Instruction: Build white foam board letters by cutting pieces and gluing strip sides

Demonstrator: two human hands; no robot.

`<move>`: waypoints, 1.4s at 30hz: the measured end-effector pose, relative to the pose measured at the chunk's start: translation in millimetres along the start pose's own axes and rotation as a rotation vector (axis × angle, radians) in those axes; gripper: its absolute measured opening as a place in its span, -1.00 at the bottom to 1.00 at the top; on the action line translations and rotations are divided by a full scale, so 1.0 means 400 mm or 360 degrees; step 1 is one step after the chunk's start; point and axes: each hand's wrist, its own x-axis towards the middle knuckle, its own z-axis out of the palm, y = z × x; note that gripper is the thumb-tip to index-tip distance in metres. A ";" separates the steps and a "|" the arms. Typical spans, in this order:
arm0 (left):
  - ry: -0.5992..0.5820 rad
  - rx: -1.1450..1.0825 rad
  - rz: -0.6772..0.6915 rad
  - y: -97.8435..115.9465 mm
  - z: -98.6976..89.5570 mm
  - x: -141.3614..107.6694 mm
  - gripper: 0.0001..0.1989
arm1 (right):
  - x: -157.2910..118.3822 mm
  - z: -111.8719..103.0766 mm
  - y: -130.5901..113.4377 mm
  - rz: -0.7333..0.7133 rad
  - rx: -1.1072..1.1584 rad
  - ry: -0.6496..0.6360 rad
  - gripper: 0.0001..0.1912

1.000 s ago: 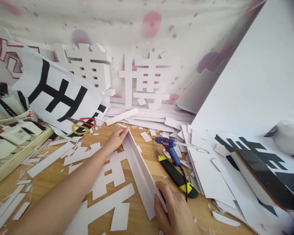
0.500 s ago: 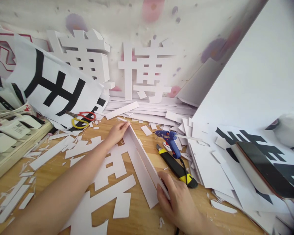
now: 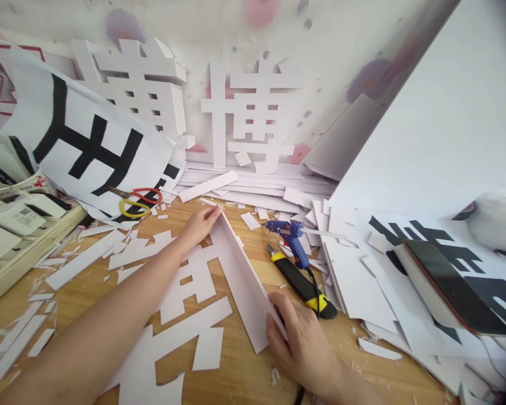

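A long white foam board strip (image 3: 253,271) stands on edge along a flat white foam board piece (image 3: 239,301), meeting it with no gap that I can see. My left hand (image 3: 201,223) pinches the far end where the two pieces meet. At the near end, my right hand (image 3: 300,333) grips the strip between thumb and fingers. Beyond the right hand lies a black and yellow utility knife (image 3: 297,278), beside a blue hot glue gun (image 3: 289,229) with a glue stick in its back. White cut-out character parts (image 3: 194,332) lie flat under my left forearm.
Scissors (image 3: 137,202) rest on a printed paper at left, near a power strip (image 3: 25,214). Foam board scraps (image 3: 84,259) litter the wooden table. A phone (image 3: 455,287) lies at right. White characters (image 3: 259,118) stand against the wall, and a large white board (image 3: 430,112) leans at right.
The gap between the strip and the flat piece has closed, with the strip now against it. Both hands keep their holds. The view has shifted slightly.
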 end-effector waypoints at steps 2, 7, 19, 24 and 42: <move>0.0004 0.0001 -0.0001 -0.001 0.000 0.000 -0.55 | -0.001 0.004 0.000 0.0004 0.0009 -0.0011 -0.83; 0.0019 0.0000 0.0014 -0.006 0.003 0.005 -0.54 | 0.001 0.001 -0.004 0.0023 0.0071 -0.0054 -0.82; 0.0076 -0.0011 -0.0004 -0.005 0.009 0.010 -0.52 | -0.040 -0.092 0.059 0.0315 0.0196 -0.0666 -0.70; 0.0100 0.0008 -0.0017 -0.007 0.009 0.012 -0.54 | -0.045 -0.040 0.047 0.0272 0.0115 -0.0478 -0.80; 0.0053 -0.0036 -0.0060 -0.003 0.008 0.004 -0.51 | -0.053 -0.011 0.060 0.0337 0.0381 -0.0369 -0.82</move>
